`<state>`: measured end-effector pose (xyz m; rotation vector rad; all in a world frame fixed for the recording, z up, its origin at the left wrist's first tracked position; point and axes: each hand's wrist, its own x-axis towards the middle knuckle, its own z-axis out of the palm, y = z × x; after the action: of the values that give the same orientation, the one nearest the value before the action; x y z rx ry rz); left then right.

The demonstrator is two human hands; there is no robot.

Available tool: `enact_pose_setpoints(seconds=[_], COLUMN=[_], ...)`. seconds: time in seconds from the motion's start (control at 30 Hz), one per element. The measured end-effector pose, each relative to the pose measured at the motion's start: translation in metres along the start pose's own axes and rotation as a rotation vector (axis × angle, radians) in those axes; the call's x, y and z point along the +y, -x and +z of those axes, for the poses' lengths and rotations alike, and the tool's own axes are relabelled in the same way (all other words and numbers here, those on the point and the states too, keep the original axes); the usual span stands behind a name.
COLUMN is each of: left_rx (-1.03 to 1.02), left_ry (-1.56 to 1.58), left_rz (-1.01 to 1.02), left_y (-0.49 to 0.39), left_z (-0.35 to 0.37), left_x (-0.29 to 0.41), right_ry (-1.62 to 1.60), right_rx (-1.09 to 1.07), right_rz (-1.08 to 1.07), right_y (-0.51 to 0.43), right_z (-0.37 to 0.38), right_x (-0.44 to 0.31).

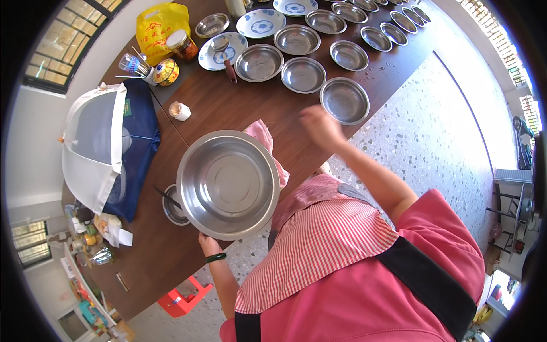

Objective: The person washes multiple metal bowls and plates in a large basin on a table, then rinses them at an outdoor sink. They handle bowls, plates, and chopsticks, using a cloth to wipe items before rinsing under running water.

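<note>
A large stainless steel basin (230, 184) is in front of me, its inside facing up and looking bare. My left hand (209, 244) grips its lower rim, fingers hidden under the basin. My right hand (323, 129) is blurred over the table beside the nearest shallow metal bowl (344, 101); whether its fingers touch anything cannot be made out. A pink cloth (261, 136) lies partly behind the basin. Half covered by the basin's left side is a small metal bowl (173, 211) with a dark-handled utensil (167, 196) across it.
Several metal bowls (303, 75) and patterned plates (261, 23) fill the table's (213, 98) far part. A ladle (225, 55) rests on one plate. Leftward stand a toothpick holder (179, 111), a lidded jar (182, 44), a yellow bag (159, 25) and a mesh food cover (92, 141). A red stool (183, 297) is below.
</note>
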<state>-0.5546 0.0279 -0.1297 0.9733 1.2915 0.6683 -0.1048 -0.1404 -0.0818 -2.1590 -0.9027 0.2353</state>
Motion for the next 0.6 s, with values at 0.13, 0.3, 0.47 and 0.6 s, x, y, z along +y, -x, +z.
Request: enact_pose_setpoints(seconds=[0.13, 0.3, 0.47, 0.6], left_rx=[-0.001, 0.079, 0.321, 0.361], left_ry=[0.003, -0.020, -0.168, -0.148], left_rz=[-0.029, 0.029, 0.089, 0.290], left_y=[0.010, 0.031, 0.053, 0.064], left_z=[-0.004, -0.007, -0.007, 0.006], left_x=[-0.001, 0.005, 0.003, 0.008], right_ry=[0.520, -0.217, -0.165, -0.271], right_rx=[0.406, 0.059, 0.058, -0.132], right_rz=[0.337, 0.645, 0.365, 0.097], right_y=[-0.023, -0.017, -0.018, -0.035], right_z=[-0.084, -0.091, -0.130, -0.105], right_x=[0.113, 0.190, 0.122, -0.010])
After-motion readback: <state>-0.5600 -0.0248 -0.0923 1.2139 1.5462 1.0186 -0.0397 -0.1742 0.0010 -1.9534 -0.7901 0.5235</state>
